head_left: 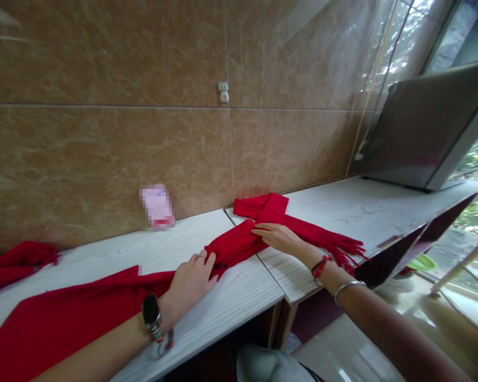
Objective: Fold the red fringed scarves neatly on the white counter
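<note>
A folded strip of red scarf [235, 244] lies across the seam of the white wood-grain tables. My left hand [193, 278], wearing a ring and a dark watch, curls its fingers at the strip's left end and grips the cloth there. At the other end, my right hand [281, 239] rests with fingers stretched out on the fabric; its thumb is hidden. Behind it a red fringed scarf [273, 207] lies folded crosswise, its tassels spread to the right. Wide red cloth [71, 318] extends under my left forearm. Whether these pieces are joined cannot be seen.
Another red cloth bundle [22, 262] lies at the far left. A blurred-out pink item [158, 207] leans against the brown tiled wall [103, 154]. On the right-hand tabletop [342, 204] stands a large grey box-like appliance [414, 127]. A green basin [422, 262] is low at right.
</note>
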`<state>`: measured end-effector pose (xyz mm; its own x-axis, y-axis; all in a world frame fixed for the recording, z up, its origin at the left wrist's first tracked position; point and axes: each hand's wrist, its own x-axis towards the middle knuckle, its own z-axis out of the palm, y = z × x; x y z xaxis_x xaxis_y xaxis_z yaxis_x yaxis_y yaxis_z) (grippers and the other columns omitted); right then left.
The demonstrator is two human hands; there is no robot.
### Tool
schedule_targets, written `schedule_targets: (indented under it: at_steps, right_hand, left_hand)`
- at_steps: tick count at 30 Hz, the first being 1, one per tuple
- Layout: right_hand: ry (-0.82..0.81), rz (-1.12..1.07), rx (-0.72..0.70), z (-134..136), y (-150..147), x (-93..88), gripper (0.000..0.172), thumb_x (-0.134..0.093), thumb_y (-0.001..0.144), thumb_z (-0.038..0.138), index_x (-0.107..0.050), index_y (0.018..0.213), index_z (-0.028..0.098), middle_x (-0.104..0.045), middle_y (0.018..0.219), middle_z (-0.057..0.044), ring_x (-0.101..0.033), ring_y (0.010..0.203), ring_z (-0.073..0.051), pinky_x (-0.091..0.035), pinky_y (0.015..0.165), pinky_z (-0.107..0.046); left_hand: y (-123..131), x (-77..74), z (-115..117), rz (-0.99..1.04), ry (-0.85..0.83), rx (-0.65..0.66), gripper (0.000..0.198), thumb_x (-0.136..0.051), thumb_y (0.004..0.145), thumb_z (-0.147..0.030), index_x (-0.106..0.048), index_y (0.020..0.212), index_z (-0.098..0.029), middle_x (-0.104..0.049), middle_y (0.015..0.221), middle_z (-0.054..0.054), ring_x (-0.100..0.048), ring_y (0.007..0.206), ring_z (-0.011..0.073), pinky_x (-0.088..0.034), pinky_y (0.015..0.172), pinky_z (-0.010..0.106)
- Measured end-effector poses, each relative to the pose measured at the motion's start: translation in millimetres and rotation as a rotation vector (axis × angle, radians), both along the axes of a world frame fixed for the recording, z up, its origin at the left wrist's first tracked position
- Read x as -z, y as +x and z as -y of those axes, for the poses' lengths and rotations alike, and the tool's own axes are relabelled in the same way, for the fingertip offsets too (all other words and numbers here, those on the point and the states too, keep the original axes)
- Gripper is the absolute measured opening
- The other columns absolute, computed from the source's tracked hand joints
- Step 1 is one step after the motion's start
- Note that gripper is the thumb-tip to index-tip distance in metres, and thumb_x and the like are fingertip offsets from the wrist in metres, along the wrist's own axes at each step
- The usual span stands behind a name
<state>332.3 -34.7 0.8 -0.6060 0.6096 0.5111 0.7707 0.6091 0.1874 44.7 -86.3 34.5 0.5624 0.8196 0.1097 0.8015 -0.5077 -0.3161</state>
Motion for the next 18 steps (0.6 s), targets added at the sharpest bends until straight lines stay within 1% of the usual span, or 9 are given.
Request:
schedule_targets:
  at_steps: [2, 3, 5, 7, 9, 11, 13, 15, 18]
  right_hand:
    - [0.016, 0.019, -0.010, -0.8, 0.0, 0.2, 0.034, -0.046, 0.084, 0.011, -0.056, 0.115, 0.016, -0.061, 0.114, -0.008, -0.057, 0.104, -0.019, -0.046, 0.090, -0.032]
    - [0.020, 0.029, -0.013, -0.7, 0.2, -0.5, 0.033, -0.046, 0.083, 0.010, -0.057, 0.114, 0.016, -0.062, 0.113, -0.009, -0.058, 0.102, -0.019, -0.047, 0.089, -0.033]
    - [0.019, 0.042, 0.001, 0.2, 0.5, -3.3, 0.032, -0.046, 0.083, 0.008, -0.057, 0.113, 0.014, -0.064, 0.109, -0.010, -0.060, 0.097, -0.020, -0.048, 0.086, -0.033]
    - [0.021, 0.026, 0.041, 1.2, 0.6, -6.5, 0.033, -0.044, 0.084, 0.007, -0.055, 0.115, 0.012, -0.064, 0.108, -0.013, -0.062, 0.094, -0.020, -0.050, 0.082, -0.033]
    - [0.043, -0.005, 0.076, 2.0, 0.9, -8.2, 0.036, -0.042, 0.084, 0.007, -0.052, 0.118, 0.010, -0.061, 0.113, -0.015, -0.061, 0.095, -0.020, -0.050, 0.081, -0.033]
    - [0.067, -0.022, 0.094, 2.6, 2.0, -6.9, 0.040, -0.041, 0.083, 0.005, -0.049, 0.122, 0.011, -0.055, 0.121, -0.017, -0.060, 0.099, -0.021, -0.050, 0.082, -0.033]
    - [0.062, -0.033, 0.117, 2.9, 4.1, -2.6, 0.044, -0.041, 0.082, 0.004, -0.048, 0.125, 0.012, -0.051, 0.126, -0.016, -0.059, 0.101, -0.022, -0.050, 0.081, -0.033]
    - [0.018, -0.031, 0.139, 3.3, 6.3, 2.9, 0.047, -0.040, 0.080, 0.002, -0.048, 0.125, 0.015, -0.049, 0.128, -0.015, -0.059, 0.101, -0.021, -0.050, 0.082, -0.032]
    - [-0.056, -0.021, 0.162, 3.9, 7.9, 8.0, 0.050, -0.040, 0.079, 0.000, -0.049, 0.124, 0.017, -0.049, 0.129, -0.012, -0.059, 0.100, -0.020, -0.049, 0.084, -0.030]
  left_hand:
    - [-0.5, 2.0, -0.5, -0.004, -0.006, 0.009, 0.039, -0.043, 0.084, -0.014, -0.044, 0.122, -0.013, -0.051, 0.119, 0.015, -0.053, 0.101, 0.0234, -0.049, 0.075, 0.033]
    - [-1.4, -0.2, -1.4, -0.008, -0.006, 0.011, 0.039, -0.039, 0.082, -0.007, -0.045, 0.120, -0.015, -0.052, 0.117, 0.014, -0.054, 0.101, 0.0220, -0.049, 0.074, 0.032]
    - [-4.6, -11.2, -5.0, -0.003, -0.003, 0.014, 0.042, -0.034, 0.080, 0.001, -0.050, 0.115, -0.018, -0.055, 0.113, 0.011, -0.056, 0.097, 0.0200, -0.050, 0.072, 0.030]
    - [-8.5, -28.1, -10.9, 0.008, 0.025, 0.011, 0.041, -0.032, 0.080, 0.002, -0.052, 0.111, -0.017, -0.056, 0.109, 0.011, -0.056, 0.096, 0.0206, -0.050, 0.071, 0.032]
    - [-11.2, -43.0, -18.0, 0.009, 0.102, 0.014, 0.044, -0.029, 0.080, 0.002, -0.051, 0.114, -0.015, -0.056, 0.111, 0.013, -0.055, 0.099, 0.0229, -0.050, 0.074, 0.035]
    - [-11.8, -47.4, -24.6, 0.013, 0.186, 0.053, 0.049, -0.025, 0.080, 0.003, -0.046, 0.122, -0.011, -0.051, 0.121, 0.017, -0.049, 0.111, 0.0252, -0.049, 0.081, 0.037]
    - [-10.5, -37.0, -28.7, 0.019, 0.212, 0.125, 0.053, -0.022, 0.079, 0.004, -0.041, 0.127, -0.009, -0.043, 0.131, 0.019, -0.039, 0.122, 0.0249, -0.043, 0.092, 0.038]
    - [-8.0, -15.5, -29.2, 0.011, 0.168, 0.180, 0.056, -0.023, 0.078, 0.005, -0.039, 0.129, -0.009, -0.039, 0.135, 0.018, -0.033, 0.127, 0.0230, -0.036, 0.100, 0.039]
    - [-2.7, 15.5, -25.3, -0.010, 0.104, 0.166, 0.060, -0.025, 0.075, 0.007, -0.037, 0.131, -0.012, -0.039, 0.136, 0.015, -0.034, 0.126, 0.0211, -0.038, 0.099, 0.037]
